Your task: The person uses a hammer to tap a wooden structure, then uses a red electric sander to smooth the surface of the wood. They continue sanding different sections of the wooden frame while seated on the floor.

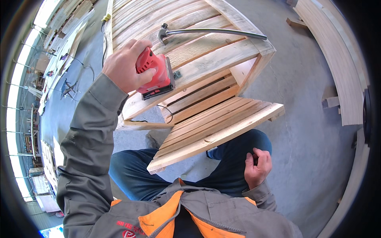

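My left hand [126, 65] is wrapped round a red electric sander [155, 71]. The sander's dark base sits on the front slat of the slatted wooden crate [222, 53], near its left part. Just right of the sander is a small dark metal piece [177, 74] on the same slat. A claw hammer [214, 30] with a long metal handle lies across the top slats, beyond the sander. Below the crate's open front, a slatted wooden door panel [214, 127] slants out toward my knees. My right hand [258, 166] is loosely curled beside my right knee, with nothing visible in it.
A dark cord [104, 43] with a yellow plug [106, 18] hangs along the crate's left side. Large pale boards [335, 59] rest on wooden blocks at right. Stacked timber [65, 18] and more cords lie on the grey concrete floor [301, 158] at far left.
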A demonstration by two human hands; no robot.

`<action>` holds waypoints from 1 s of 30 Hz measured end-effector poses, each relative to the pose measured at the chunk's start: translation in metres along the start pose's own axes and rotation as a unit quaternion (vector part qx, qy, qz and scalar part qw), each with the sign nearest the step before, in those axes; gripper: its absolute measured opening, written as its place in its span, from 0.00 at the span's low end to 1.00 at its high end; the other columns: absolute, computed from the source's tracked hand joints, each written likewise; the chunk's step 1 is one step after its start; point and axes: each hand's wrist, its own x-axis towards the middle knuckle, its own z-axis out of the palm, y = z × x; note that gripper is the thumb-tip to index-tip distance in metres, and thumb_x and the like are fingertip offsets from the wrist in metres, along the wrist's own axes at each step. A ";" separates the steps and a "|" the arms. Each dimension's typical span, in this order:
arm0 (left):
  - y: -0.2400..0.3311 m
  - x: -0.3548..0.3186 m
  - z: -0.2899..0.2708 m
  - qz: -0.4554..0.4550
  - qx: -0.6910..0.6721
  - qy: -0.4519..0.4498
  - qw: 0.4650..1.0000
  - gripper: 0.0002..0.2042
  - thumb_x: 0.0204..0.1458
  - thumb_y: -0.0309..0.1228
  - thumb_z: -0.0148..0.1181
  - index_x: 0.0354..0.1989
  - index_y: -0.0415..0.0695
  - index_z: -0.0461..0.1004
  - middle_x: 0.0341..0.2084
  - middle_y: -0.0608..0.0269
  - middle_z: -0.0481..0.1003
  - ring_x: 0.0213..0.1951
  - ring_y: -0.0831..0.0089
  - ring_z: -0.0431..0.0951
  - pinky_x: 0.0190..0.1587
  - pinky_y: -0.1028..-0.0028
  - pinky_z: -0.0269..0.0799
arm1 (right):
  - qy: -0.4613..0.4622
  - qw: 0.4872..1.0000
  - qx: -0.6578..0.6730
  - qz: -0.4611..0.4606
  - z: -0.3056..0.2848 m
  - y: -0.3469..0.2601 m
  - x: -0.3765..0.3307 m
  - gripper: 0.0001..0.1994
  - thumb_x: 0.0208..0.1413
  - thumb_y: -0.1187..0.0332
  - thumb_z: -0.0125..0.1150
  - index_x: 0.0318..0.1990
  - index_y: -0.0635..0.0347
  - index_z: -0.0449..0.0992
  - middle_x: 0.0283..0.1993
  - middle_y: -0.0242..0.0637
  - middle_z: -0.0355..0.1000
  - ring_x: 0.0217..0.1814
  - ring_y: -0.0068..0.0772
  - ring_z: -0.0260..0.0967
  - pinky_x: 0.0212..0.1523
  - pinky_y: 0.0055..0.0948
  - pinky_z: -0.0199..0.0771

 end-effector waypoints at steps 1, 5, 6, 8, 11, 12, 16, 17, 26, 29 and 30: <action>-0.001 0.001 -0.001 0.002 -0.005 -0.009 1.000 0.28 0.47 0.34 0.72 0.58 0.46 0.73 0.45 0.52 0.76 0.46 0.49 0.81 0.50 0.60 0.78 | -0.002 1.000 -0.002 -0.001 0.000 -0.001 0.001 0.13 0.54 0.77 0.73 0.46 0.61 0.79 0.37 0.42 0.75 0.34 0.44 0.74 0.35 0.38 0.76; -0.009 -0.001 -0.004 0.040 -0.036 -0.030 0.998 0.29 0.44 0.32 0.71 0.59 0.44 0.72 0.48 0.51 0.76 0.47 0.48 0.81 0.51 0.60 0.78 | -0.001 1.000 -0.004 -0.006 0.001 0.001 0.000 0.13 0.54 0.78 0.73 0.46 0.61 0.79 0.36 0.42 0.75 0.33 0.44 0.73 0.35 0.38 0.76; -0.014 0.000 -0.006 0.056 -0.047 -0.036 0.997 0.30 0.44 0.32 0.71 0.59 0.43 0.72 0.48 0.50 0.76 0.47 0.48 0.81 0.51 0.60 0.78 | -0.004 1.000 0.001 0.000 0.002 0.000 0.000 0.13 0.54 0.78 0.73 0.46 0.61 0.79 0.36 0.42 0.75 0.33 0.43 0.73 0.35 0.38 0.76; -0.025 0.002 -0.011 0.076 -0.057 -0.059 0.994 0.30 0.43 0.31 0.70 0.59 0.43 0.71 0.49 0.49 0.75 0.47 0.47 0.80 0.52 0.59 0.77 | -0.007 1.000 0.008 0.012 0.002 -0.002 0.000 0.13 0.54 0.78 0.72 0.46 0.62 0.79 0.36 0.42 0.75 0.33 0.43 0.73 0.35 0.38 0.76; -0.037 0.011 -0.013 0.122 -0.069 -0.088 0.986 0.31 0.41 0.30 0.70 0.59 0.43 0.70 0.50 0.49 0.74 0.47 0.48 0.79 0.52 0.59 0.77 | -0.003 1.000 0.001 0.001 0.002 -0.001 0.000 0.13 0.54 0.78 0.72 0.46 0.62 0.79 0.36 0.42 0.74 0.32 0.43 0.73 0.34 0.37 0.76; -0.040 0.016 -0.013 0.139 -0.072 -0.096 0.983 0.31 0.41 0.29 0.70 0.59 0.43 0.70 0.50 0.49 0.74 0.47 0.48 0.79 0.51 0.58 0.77 | -0.004 1.000 -0.002 0.001 0.003 -0.002 0.001 0.13 0.54 0.78 0.72 0.47 0.62 0.79 0.35 0.42 0.74 0.32 0.42 0.73 0.34 0.37 0.75; -0.047 0.035 -0.008 0.192 -0.096 -0.116 0.970 0.33 0.38 0.28 0.71 0.59 0.45 0.69 0.50 0.50 0.73 0.47 0.49 0.79 0.51 0.58 0.77 | -0.010 1.000 -0.001 0.013 0.004 -0.009 0.005 0.13 0.54 0.78 0.73 0.47 0.62 0.80 0.35 0.42 0.74 0.30 0.42 0.72 0.32 0.37 0.74; -0.050 0.039 -0.007 0.198 -0.101 -0.120 0.967 0.34 0.38 0.27 0.72 0.59 0.45 0.69 0.50 0.50 0.73 0.47 0.49 0.78 0.51 0.58 0.77 | -0.013 1.000 0.003 0.020 0.005 -0.011 0.005 0.13 0.54 0.78 0.73 0.47 0.62 0.79 0.35 0.42 0.74 0.29 0.41 0.71 0.32 0.37 0.74; -0.065 0.073 0.000 0.294 -0.094 -0.134 0.942 0.36 0.34 0.25 0.72 0.60 0.47 0.69 0.51 0.51 0.72 0.50 0.47 0.78 0.53 0.57 0.76 | -0.026 0.999 -0.032 0.000 0.012 -0.017 0.015 0.14 0.53 0.79 0.73 0.47 0.63 0.79 0.33 0.41 0.73 0.28 0.40 0.71 0.31 0.36 0.73; -0.068 0.081 0.002 0.307 -0.078 -0.135 0.939 0.37 0.34 0.26 0.72 0.60 0.47 0.69 0.52 0.51 0.72 0.50 0.46 0.77 0.54 0.57 0.76 | -0.032 0.999 -0.037 0.008 0.015 -0.021 0.018 0.14 0.52 0.79 0.74 0.47 0.63 0.79 0.32 0.41 0.73 0.28 0.41 0.71 0.30 0.36 0.72; -0.069 0.084 0.003 0.312 -0.077 -0.133 0.938 0.36 0.34 0.26 0.72 0.60 0.47 0.69 0.52 0.51 0.72 0.50 0.46 0.77 0.54 0.57 0.76 | -0.033 0.999 -0.036 0.009 0.016 -0.022 0.018 0.14 0.52 0.79 0.74 0.47 0.63 0.79 0.32 0.41 0.73 0.28 0.41 0.71 0.30 0.36 0.72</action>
